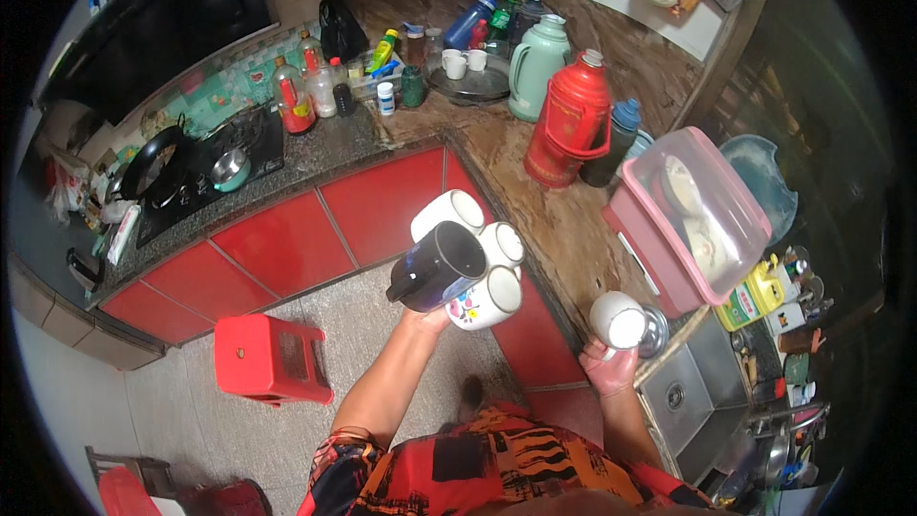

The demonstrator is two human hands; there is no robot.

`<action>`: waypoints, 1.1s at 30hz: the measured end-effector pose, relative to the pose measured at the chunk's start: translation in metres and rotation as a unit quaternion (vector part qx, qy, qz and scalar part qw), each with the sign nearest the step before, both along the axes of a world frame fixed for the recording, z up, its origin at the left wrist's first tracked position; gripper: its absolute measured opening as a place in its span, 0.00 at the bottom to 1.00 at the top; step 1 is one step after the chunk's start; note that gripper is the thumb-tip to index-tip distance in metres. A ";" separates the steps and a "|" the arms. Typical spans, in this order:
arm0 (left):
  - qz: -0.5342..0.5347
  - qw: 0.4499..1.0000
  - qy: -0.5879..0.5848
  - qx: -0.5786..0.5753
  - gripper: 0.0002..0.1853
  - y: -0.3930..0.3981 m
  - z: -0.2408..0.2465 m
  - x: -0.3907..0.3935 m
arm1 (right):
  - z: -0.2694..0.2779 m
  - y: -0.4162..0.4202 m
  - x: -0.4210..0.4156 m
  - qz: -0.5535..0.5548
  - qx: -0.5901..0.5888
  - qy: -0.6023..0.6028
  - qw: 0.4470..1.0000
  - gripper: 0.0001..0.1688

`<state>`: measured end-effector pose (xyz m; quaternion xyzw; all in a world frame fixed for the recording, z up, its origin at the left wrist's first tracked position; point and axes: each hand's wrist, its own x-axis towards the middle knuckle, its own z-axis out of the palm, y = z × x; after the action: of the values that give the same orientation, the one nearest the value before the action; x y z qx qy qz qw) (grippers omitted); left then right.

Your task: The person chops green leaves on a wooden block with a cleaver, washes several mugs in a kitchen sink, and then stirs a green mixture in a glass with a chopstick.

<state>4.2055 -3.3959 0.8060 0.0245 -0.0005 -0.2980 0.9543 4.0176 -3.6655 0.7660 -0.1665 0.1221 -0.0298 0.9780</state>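
Observation:
My left hand [428, 319] is under a cluster of mugs, its fingers mostly hidden by them. The cluster has a black mug [445, 261] in front, a white mug with a flower print [487, 299] below right, and white mugs [453, 213] behind. Over the counter edge, my right hand [609, 367] holds a white mug [617, 320], tilted, with its bright opening towards me. A shiny metal item [653, 332] stands on the counter just right of that mug; its kind is unclear.
A pink bin with a clear lid [663, 258], a red thermos [571, 115] and a green thermos [541, 68] stand on the brown counter [530, 193]. A metal sink [677, 395] lies to the right. A tray [494, 89] bears small white cups. A red stool [269, 358] stands on the floor.

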 end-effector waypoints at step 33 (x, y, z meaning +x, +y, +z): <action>-0.129 0.933 -0.194 0.275 0.11 -0.083 -0.006 0.593 | -0.030 0.024 0.498 -0.139 -0.235 0.045 0.961 0.30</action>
<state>4.7983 -3.4792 0.8003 0.3428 -0.1072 -0.3966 0.8448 4.5160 -3.6410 0.7361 -0.3744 0.1778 -0.1857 0.8909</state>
